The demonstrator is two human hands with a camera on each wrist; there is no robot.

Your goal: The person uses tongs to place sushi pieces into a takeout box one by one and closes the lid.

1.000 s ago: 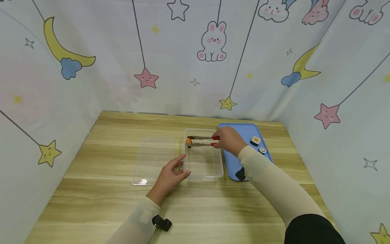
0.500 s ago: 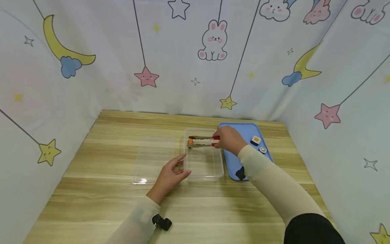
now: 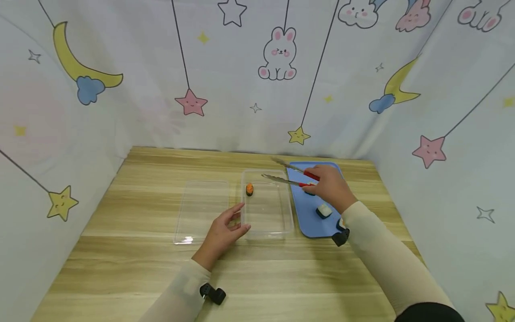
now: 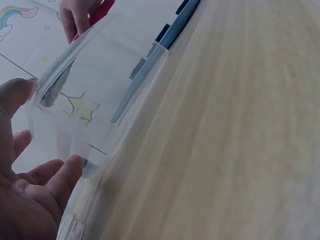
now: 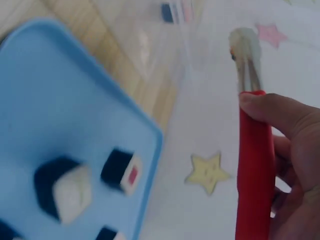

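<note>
Showing orange-topped sushi pc [image 3: 249,189] in clear box [image 3: 277,233], at 10 o'clock; gripping red-handled tongs [image 3: 311,175] w/ R hand [image 3: 331,188], pointing spread tips twd 10 o'clock; touching box's 9 o'clock side w/ loose-fingered L hand [image 3: 221,230]; showing blue tray [image 3: 307,217] at 3.

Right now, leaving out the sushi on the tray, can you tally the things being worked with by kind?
Clear box: 1
Clear lid: 1
Blue tray: 1
Tongs: 1
Sushi piece in the box: 1
Total: 5
</note>
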